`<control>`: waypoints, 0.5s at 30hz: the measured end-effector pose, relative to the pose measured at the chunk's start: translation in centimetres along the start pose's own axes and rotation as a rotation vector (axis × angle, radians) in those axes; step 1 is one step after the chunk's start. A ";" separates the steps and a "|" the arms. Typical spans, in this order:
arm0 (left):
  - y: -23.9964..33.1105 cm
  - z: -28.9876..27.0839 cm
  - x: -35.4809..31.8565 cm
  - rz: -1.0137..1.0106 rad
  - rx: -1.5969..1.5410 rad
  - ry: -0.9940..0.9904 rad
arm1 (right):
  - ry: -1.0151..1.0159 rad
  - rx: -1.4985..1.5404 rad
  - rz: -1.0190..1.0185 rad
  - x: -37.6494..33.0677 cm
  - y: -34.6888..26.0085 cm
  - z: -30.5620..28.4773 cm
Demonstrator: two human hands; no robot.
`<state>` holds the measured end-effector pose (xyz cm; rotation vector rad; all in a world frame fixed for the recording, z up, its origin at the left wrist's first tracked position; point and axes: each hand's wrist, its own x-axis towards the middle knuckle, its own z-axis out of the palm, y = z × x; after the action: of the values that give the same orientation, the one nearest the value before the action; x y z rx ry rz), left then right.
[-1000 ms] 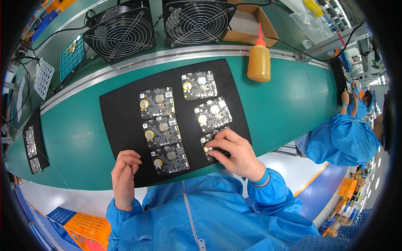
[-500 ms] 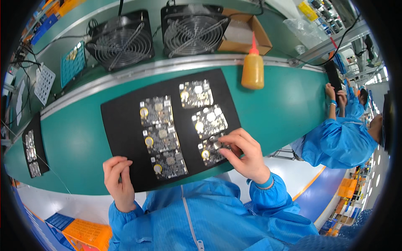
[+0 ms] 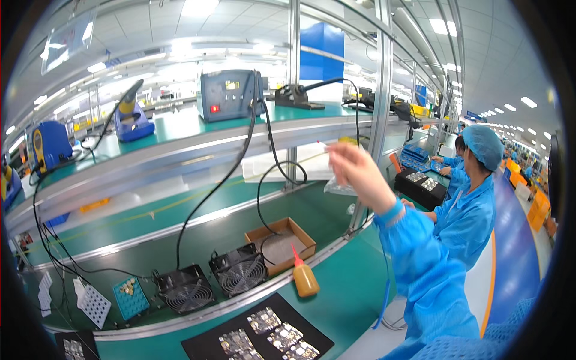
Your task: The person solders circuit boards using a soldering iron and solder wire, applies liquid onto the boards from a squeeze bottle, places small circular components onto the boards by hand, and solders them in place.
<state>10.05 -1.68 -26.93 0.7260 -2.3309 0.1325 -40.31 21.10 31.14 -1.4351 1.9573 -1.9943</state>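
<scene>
My right hand (image 3: pixel 357 175) is raised in front of the shelf's edge, well above the bench, and blurred by motion. Its fingers look pinched together; a small pale thing with a red end shows at the fingertips, too small to name. Out of the picture is my left hand. Down on the bench, a black mat (image 3: pixel 204 345) carries several circuit boards (image 3: pixel 264 320), partly cut off by the lower edge. A squeeze bottle (image 3: pixel 306 281) of yellow liquid with a red nozzle stands beyond the mat.
Two black fans (image 3: pixel 186 289) and a cardboard box (image 3: pixel 303 235) sit behind the bench rail. Soldering station (image 3: pixel 231 96) and blue iron holder (image 3: pixel 133 123) are on the shelf, with black cables (image 3: pixel 231 174) hanging down. A co-worker (image 3: pixel 465 204) in blue sits at right.
My view has swung upward to the shelf. My right hand has left the circuit board on the mat and risen toward the shelf; my left hand has gone out of view.
</scene>
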 end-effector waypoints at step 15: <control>-1.7 1.3 16.2 -0.255 -0.397 0.079 | 0.362 0.272 0.377 29.1 4.6 -7.4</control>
<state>0.24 -10.99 -17.73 0.7870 -2.0781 -0.3972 -64.20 9.30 45.80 -0.6270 1.7960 -2.3266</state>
